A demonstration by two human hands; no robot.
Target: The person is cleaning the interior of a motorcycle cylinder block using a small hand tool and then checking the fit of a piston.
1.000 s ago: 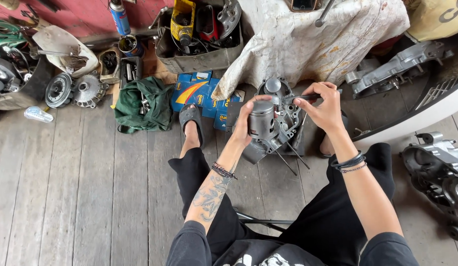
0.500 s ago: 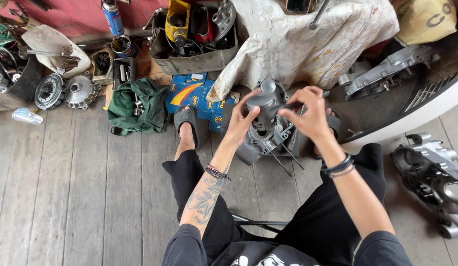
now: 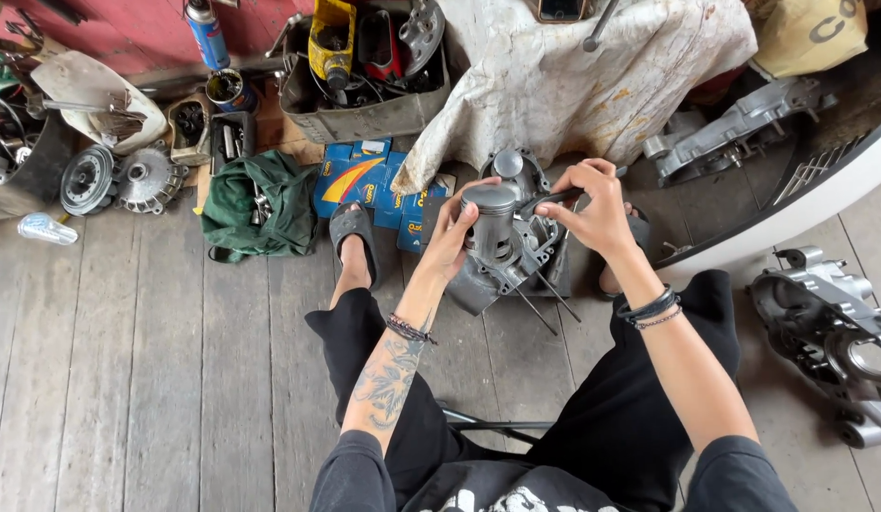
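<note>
A grey metal engine case (image 3: 516, 251) with long studs sticking out rests on the wooden floor between my feet. A silver piston (image 3: 490, 220) stands up from its top. My left hand (image 3: 452, 237) grips the piston's side. My right hand (image 3: 592, 209) pinches a thin dark tool (image 3: 546, 200) whose tip points at the piston.
A blue and yellow box (image 3: 364, 180) and a green cloth (image 3: 255, 204) with tools lie to the left. A metal crate (image 3: 364, 118) of parts stands behind. Round engine parts (image 3: 118, 178) sit far left. Another engine case (image 3: 834, 332) lies at right, a stained white cloth (image 3: 592, 76) behind.
Both hands stay on the piston and engine case. The view has shifted slightly, and my right hand has turned the thin tool toward the piston.
</note>
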